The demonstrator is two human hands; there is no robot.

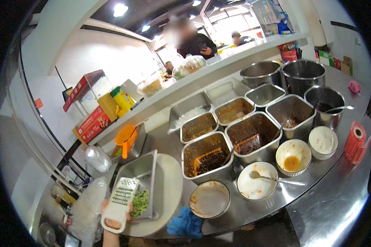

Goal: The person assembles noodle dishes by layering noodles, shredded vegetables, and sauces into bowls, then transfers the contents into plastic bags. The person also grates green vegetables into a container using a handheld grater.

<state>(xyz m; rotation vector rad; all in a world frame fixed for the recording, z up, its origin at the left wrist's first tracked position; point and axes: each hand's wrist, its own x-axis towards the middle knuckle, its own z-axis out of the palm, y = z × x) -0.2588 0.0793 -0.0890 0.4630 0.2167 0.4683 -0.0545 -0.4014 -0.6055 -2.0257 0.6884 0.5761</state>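
Observation:
My left hand (105, 205) is closed round a white grater (118, 208) with a metal grating face and a loop handle. Most of the palm and fingers are hidden behind the grater. It is tilted over the near end of a deep steel pan (153, 177), where green vegetable shreds (140, 203) lie in a heap. This pan rests on a round white cutting board (171, 185). My right hand is out of view.
Right of the board, a blue cloth (185, 223) lies beside a used bowl (210, 199). Several steel tubs of sauce (208, 158) fill the counter. A spoon (276, 179) rests in a white bowl (257, 191). An orange strainer (126, 138) stands behind the pan. Across the ledge, a person (193, 43) holds a phone.

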